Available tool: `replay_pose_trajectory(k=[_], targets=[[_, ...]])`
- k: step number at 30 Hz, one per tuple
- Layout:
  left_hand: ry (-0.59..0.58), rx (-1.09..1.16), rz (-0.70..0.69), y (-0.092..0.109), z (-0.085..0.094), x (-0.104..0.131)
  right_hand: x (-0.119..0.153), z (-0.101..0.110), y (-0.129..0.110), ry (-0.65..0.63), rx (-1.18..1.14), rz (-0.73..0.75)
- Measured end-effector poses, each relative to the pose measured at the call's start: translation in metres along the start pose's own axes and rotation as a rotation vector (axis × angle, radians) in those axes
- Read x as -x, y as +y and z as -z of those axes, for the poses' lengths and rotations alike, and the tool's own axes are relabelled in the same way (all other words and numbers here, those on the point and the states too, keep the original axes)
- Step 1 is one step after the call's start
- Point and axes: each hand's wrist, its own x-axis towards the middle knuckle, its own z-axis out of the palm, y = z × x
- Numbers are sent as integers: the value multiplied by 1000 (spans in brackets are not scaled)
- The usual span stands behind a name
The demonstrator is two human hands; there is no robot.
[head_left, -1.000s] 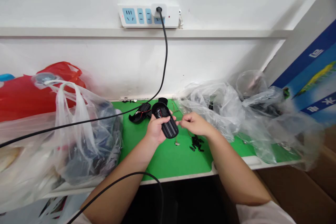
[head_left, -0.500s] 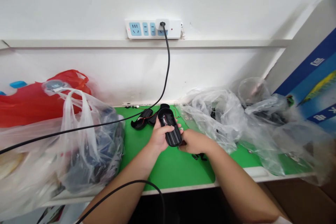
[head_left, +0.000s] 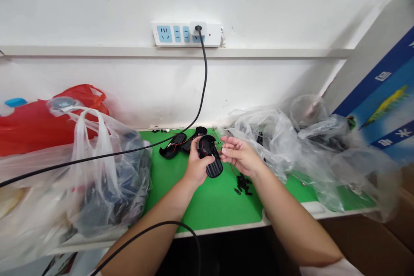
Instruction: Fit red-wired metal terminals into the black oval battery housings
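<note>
My left hand (head_left: 196, 164) is wrapped round a black plastic housing (head_left: 213, 166), its thumb lying across the open inner side, where a thin red wire shows. Just right of the housing, my right hand (head_left: 239, 155) has its thumb and fingertips drawn together. What lies between those fingertips is too small to make out; a thin wire runs near them. Behind my left hand, more black housings (head_left: 173, 145) with red wires rest on the green mat (head_left: 207, 207). Small black parts (head_left: 243, 184) lie in a pile below my right hand.
A black cable (head_left: 97, 159) from the power strip (head_left: 186, 34) crosses above the mat on the left. Filled clear plastic bags (head_left: 110, 181) and a red bag (head_left: 39, 125) stand at left. More clear bags (head_left: 268, 138) and a printed box (head_left: 381, 99) are at right.
My right hand has moved up from the housing's lower right edge to beside its upper part, with the fingers turned up. The pile of small black parts shows more fully.
</note>
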Motion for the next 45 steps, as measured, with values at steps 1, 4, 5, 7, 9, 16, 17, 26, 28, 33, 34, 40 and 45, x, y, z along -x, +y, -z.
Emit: replay_pose_trajectory(k=[1,4,5,7,9,16,17,26,28,33,34,40,45], targets=[[15,-26,-23,-2,1,-1,0,-1,2,-14,-21,-10],[41,-71,-64,-5,2,-2,-1,-4,6,11,-44,-28],[43,-75,-66,-5,2,-2,-1,-4,7,30,-48,-30],[44,-77,-63,-5,3,-2,-1,-6,7,57,-54,-24],[47,-82,-63,-6,3,-2,0,-7,7,73,-53,-15],[9,-198,-140,-10,4,-2,-2,-10,11,128,26,12],[4,-220,-151,-10,4,-2,-3,-10,12,146,52,27],[5,-305,-179,-10,2,-1,-5,-13,20,185,112,49],[-1,-300,-178,-10,3,-2,-5,-14,19,183,89,35],[-24,-278,-153,-12,4,-2,-5,-15,20,182,116,49],[-26,-271,-146,-12,4,-1,-5,-15,21,188,128,54],[-24,-253,-145,-11,3,-1,-7,-16,25,212,162,69],[-22,-269,-146,-12,4,-2,-9,-17,30,229,153,72]])
